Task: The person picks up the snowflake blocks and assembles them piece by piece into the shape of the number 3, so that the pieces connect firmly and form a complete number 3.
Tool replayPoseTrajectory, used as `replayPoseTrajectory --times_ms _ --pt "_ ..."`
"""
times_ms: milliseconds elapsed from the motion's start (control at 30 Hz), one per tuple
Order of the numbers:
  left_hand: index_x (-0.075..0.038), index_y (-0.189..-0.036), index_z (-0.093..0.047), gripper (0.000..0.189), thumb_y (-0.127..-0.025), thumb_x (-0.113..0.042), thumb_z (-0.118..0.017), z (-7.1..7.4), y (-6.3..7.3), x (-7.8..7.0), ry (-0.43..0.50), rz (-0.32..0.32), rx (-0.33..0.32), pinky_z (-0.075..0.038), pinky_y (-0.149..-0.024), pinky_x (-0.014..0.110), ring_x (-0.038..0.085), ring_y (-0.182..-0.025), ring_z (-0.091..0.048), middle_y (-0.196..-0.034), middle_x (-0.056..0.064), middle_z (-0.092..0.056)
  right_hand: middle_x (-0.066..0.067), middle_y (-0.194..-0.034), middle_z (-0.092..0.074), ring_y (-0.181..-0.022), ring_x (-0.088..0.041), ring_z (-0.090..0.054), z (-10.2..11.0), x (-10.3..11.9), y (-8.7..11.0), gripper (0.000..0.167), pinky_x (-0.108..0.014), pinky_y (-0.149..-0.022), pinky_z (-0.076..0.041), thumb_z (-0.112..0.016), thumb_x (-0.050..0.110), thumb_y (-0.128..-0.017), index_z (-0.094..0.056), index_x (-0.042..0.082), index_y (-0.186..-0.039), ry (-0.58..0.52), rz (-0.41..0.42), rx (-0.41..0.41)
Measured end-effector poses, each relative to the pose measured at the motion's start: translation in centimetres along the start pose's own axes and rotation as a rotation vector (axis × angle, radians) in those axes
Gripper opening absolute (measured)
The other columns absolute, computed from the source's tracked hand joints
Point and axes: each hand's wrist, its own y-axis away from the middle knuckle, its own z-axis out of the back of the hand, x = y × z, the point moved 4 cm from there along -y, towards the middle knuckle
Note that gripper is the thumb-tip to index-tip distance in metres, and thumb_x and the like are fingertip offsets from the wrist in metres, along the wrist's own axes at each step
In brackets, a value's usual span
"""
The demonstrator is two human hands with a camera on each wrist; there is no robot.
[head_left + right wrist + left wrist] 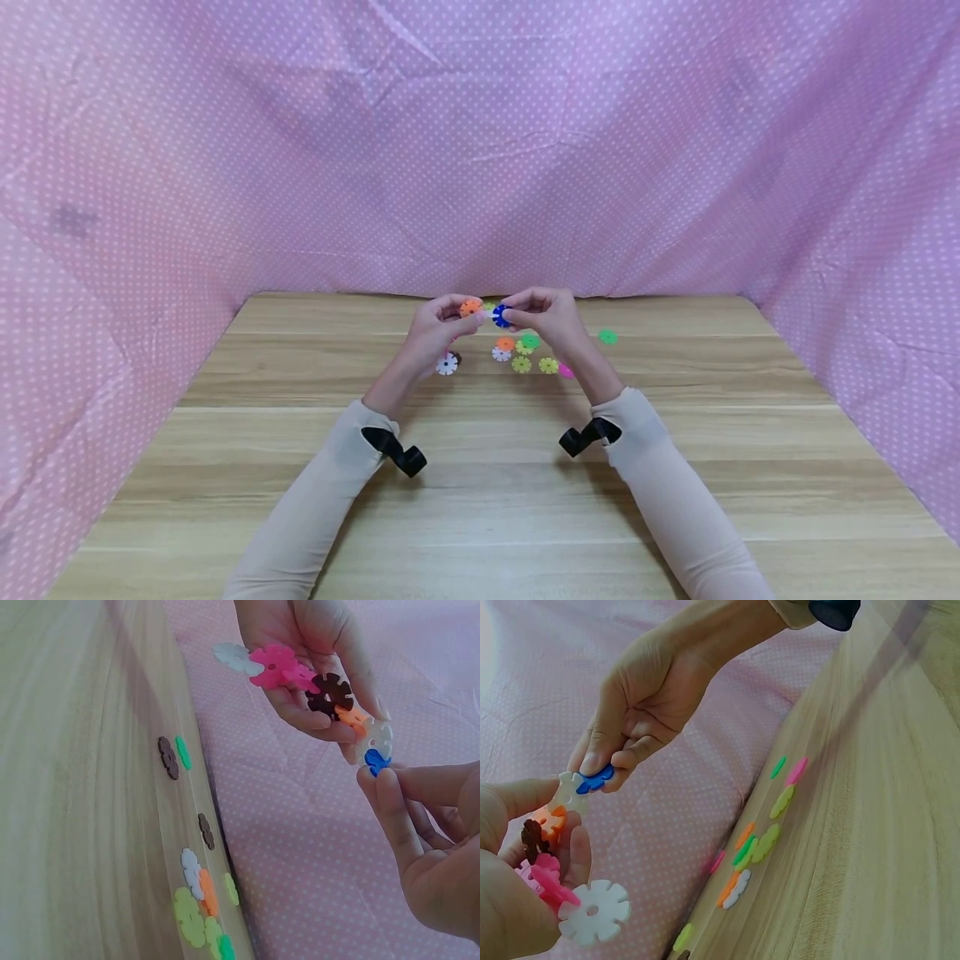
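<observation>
Above the far part of the table, my left hand [429, 335] holds a linked chain of notched plastic discs. In the right wrist view the chain runs from a white disc [234, 657] through pink discs [271, 666], a brown disc [330, 695] and an orange disc [352, 718] to another white disc [380, 733]. My right hand [553, 323] pinches a blue disc [595, 779] between thumb and fingers. That blue disc meets the edge of the end white disc, set at an angle to it. How deep their slots engage cannot be told.
Several loose discs lie on the wooden table [480, 500] below the hands, among them a yellow disc [521, 364], a white disc [501, 354] and a green disc [608, 337] farther right. A pink dotted cloth [480, 167] hangs behind the table and at both sides.
</observation>
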Motion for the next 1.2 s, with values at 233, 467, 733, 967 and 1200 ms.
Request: replayPoseTrajectory --times_ms 233,467,733,967,1200 --pt "0.000 -0.132 -0.057 0.033 -0.101 -0.011 -0.063 -0.6 0.1 0.2 0.004 0.066 0.068 -0.055 -0.104 0.047 0.014 -0.096 -0.067 -0.111 0.003 -0.060 -0.009 -0.094 -0.075 -0.075 -0.012 -0.072 0.0 -0.1 0.0 0.025 -0.027 -0.075 -0.064 -0.073 -0.001 -0.091 -0.068 -0.014 -0.112 -0.036 -0.008 -0.037" --pt "-0.001 -0.138 -0.055 0.036 -0.103 -0.009 -0.054 -0.7 0.2 0.3 -0.021 0.116 0.170 -0.044 -0.113 0.062 0.019 -0.098 -0.066 -0.109 0.003 -0.061 -0.003 -0.090 -0.074 -0.075 -0.011 -0.072 -0.3 -0.4 0.1 0.025 -0.030 -0.077 -0.064 -0.074 0.000 -0.090 -0.069 -0.012 -0.112 -0.018 -0.048 -0.026" --pt "0.001 -0.133 -0.058 0.032 -0.103 -0.009 -0.057 -0.6 -0.1 0.7 -0.013 0.154 0.258 -0.044 -0.114 0.057 0.030 -0.113 -0.062 -0.134 0.027 -0.056 0.003 -0.084 -0.075 -0.075 -0.010 -0.072 -0.5 -0.5 0.0 0.024 -0.026 -0.074 -0.064 -0.074 -0.002 -0.090 -0.068 -0.013 -0.110 -0.015 -0.053 -0.018" --pt "-0.001 -0.134 -0.058 0.032 -0.103 -0.011 -0.057 -0.5 0.0 0.5 -0.017 0.139 0.262 -0.048 -0.111 0.057 0.021 -0.104 -0.065 -0.121 0.012 -0.063 0.001 -0.088 -0.076 -0.078 -0.011 -0.072 -0.1 0.0 0.0 0.025 -0.029 -0.075 -0.064 -0.075 0.003 -0.091 -0.069 -0.010 -0.112 0.041 -0.062 0.027" --pt "0.000 -0.136 -0.055 0.033 -0.104 -0.008 -0.055 -0.1 -0.4 0.3 0.028 0.141 0.217 -0.044 -0.112 0.061 0.015 -0.095 -0.065 -0.105 0.003 -0.063 0.000 -0.088 -0.076 -0.077 -0.009 -0.072 1.7 0.5 0.2 0.027 -0.036 -0.079 -0.064 -0.073 0.003 -0.092 -0.068 -0.010 -0.115 0.177 -0.042 0.074"
